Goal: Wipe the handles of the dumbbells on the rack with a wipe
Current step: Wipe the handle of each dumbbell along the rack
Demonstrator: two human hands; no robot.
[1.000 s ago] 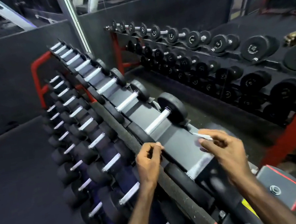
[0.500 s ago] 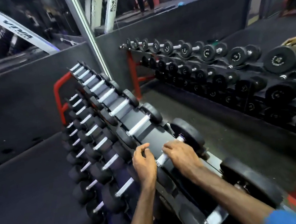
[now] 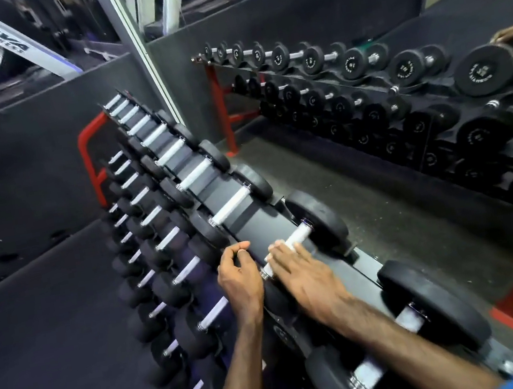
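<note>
Right hand (image 3: 309, 283) lies across the handle (image 3: 292, 239) of a dumbbell (image 3: 316, 221) on the rack's (image 3: 267, 226) top shelf, fingers laid fairly straight over a white wipe (image 3: 282, 246), pointing to eleven o'clock. Whether they curl under the bar, I cannot tell. Left hand (image 3: 240, 281) sits just beside it at nine o'clock, fingers curled on the rack edge, gripping nothing visible.

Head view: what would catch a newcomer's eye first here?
The two hands at centre: the right hand lies over a white handle on the rack's top tier, and the left hand curls at the rack's edge beside it. Then the rows of dumbbells running away, and a second rack at right.
</note>
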